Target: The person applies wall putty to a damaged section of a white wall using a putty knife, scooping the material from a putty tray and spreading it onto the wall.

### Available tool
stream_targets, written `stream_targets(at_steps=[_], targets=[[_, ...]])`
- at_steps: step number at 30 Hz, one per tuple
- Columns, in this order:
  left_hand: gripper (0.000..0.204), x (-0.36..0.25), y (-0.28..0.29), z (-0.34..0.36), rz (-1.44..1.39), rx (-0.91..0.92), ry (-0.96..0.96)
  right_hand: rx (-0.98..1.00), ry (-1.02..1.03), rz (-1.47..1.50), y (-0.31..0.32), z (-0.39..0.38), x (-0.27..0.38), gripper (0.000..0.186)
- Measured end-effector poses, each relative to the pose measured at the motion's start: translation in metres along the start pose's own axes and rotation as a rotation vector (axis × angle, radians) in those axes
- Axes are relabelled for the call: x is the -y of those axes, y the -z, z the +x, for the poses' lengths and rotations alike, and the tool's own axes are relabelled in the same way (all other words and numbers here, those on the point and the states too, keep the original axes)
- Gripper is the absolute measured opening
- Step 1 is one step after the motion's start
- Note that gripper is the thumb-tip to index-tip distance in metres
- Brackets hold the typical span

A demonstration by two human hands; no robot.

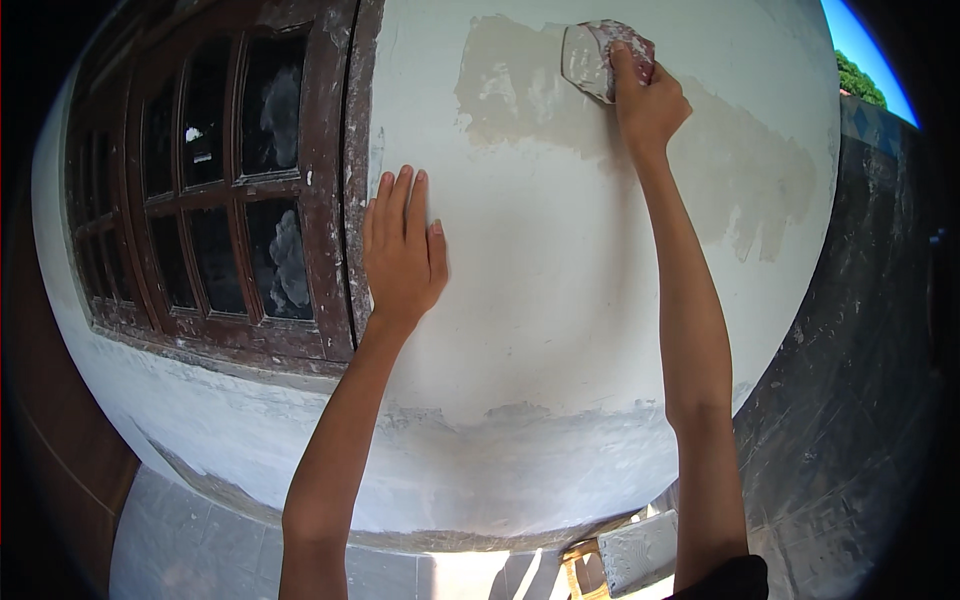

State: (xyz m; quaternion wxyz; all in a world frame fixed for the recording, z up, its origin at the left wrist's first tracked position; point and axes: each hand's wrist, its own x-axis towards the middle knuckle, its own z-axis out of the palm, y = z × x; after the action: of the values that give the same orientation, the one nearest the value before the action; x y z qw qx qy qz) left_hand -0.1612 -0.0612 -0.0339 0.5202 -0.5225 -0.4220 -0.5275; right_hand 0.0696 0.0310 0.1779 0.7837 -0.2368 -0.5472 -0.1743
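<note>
High on the white wall (520,300), my right hand (650,110) is closed around a putty scraper (590,62). White filler smears the scraper, and reddish-brown shows through where my fingers grip it. It lies against the wall, over a damp-looking beige patch (505,75) that spreads to both sides of it. My left hand (403,255) rests flat on the wall beside the window frame, fingers stretched out and holding nothing.
A brown wooden window (235,185) with dark panes and paint-spotted frame fills the left. Low at the right, near my forearm, is a filler-smeared grey slab-like object (640,552). Grey tiled floor (380,572) runs below; a dark wall (830,350) stands right.
</note>
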Motion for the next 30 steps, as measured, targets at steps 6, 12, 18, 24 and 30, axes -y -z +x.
stream_targets(at_steps=[6, 12, 18, 24, 30], targets=[[0.053, 0.001, -0.001, -0.004, 0.034, 0.015, 0.052, -0.204, -0.238, 0.27, 0.033, -0.017, 0.014, 0.04], [0.053, 0.001, -0.002, -0.001, -0.005, 0.0, 0.03, 0.251, 0.164, 0.406, -0.022, -0.05, 0.072, 0.044], [0.053, 0.001, -0.001, -0.002, 0.005, 0.002, 0.038, 0.236, 0.279, 0.08, -0.025, -0.028, 0.052, 0.046], [0.055, -0.002, -0.003, -0.001, 0.007, -0.009, 0.014, -0.041, -0.051, -0.028, 0.027, -0.001, -0.018, 0.048], [0.054, -0.001, -0.002, 0.0, -0.005, -0.017, 0.007, -0.002, -0.194, 0.366, 0.037, -0.035, 0.029, 0.043]])
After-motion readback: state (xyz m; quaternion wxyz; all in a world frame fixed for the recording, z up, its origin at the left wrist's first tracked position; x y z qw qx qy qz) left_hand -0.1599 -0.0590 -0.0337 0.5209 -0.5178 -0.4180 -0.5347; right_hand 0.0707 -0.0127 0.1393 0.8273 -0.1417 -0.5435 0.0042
